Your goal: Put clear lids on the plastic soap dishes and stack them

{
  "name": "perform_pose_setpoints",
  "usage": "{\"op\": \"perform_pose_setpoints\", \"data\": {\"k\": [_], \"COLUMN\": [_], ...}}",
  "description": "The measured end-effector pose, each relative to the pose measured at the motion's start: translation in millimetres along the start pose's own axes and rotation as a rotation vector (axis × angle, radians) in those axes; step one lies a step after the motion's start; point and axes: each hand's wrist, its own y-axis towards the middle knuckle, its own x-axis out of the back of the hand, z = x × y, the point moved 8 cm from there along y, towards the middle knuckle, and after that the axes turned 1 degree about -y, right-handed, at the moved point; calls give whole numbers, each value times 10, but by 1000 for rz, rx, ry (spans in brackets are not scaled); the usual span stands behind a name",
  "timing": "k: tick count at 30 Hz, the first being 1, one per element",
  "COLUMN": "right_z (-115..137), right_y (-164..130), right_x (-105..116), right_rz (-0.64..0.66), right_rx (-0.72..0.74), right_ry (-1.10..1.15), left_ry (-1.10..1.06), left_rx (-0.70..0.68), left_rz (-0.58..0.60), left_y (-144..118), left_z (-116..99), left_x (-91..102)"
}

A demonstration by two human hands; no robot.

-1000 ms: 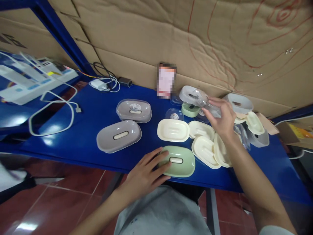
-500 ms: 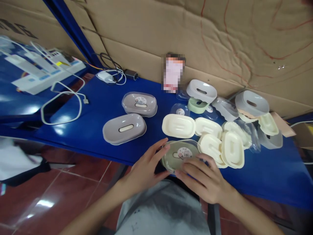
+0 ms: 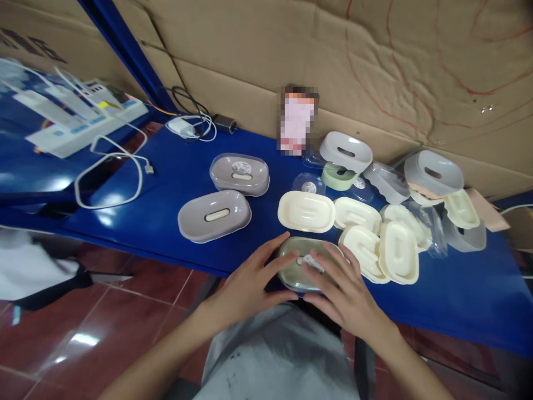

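Near the front edge of the table, both my hands are on a green soap dish (image 3: 288,276) with a clear cover and a round sticker on top. My left hand (image 3: 259,275) grips its left side, thumb low along the near edge and fingers at the top. Over its right side lies my right hand (image 3: 343,291), fingers spread across the cover and sticker, thumb at the near edge, hiding that part. Just beyond stands a cream soap tray (image 3: 306,211). To the left are a grey soap dish (image 3: 214,215) and a covered grey soap dish (image 3: 239,174).
Several cream trays (image 3: 398,253) lie piled at the right. Behind them are grey dish shells (image 3: 433,172), a green one (image 3: 338,176) and clear covers (image 3: 308,184). A phone (image 3: 297,121) leans on the cardboard. Cables and a power strip (image 3: 87,128) are at the left.
My right hand has moved across the top of the green soap dish, its fingers now over the sticker. My left fingers have shifted onto the cover. The other dishes stay put.
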Motion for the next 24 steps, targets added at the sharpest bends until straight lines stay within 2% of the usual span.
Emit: {"op": "perform_pose_setpoints", "data": {"k": [3, 7, 9, 14, 17, 20, 22, 24], "right_z": [-87, -80, -70, -114, -188, -294, -268, -107], "right_y": [-41, -51, -54, -130, -220, -248, -144, 96], "right_x": [-87, -156, -191, -214, -133, -65, -91, -186], "right_rz": [57, 46, 41, 19, -77, -200, -219, -155], "right_rx": [-54, -88, -94, -101, -129, -258, -321, -300], "right_ry": [-17, -37, -34, 61, 195, 271, 279, 242], "left_ry": [-38, -68, -62, 17, 8, 20, 117, 248], "left_rx": [41, 111, 103, 71, 66, 136, 243, 359], "left_rz": [17, 51, 65, 2, -38, -148, -362, -626], "left_y": [15, 12, 8, 24, -57, -336, -625, -938], "left_z": [21, 53, 54, 64, 4, -2, 107, 282], "left_x": [26, 69, 51, -38, 48, 424, 884, 1383]}}
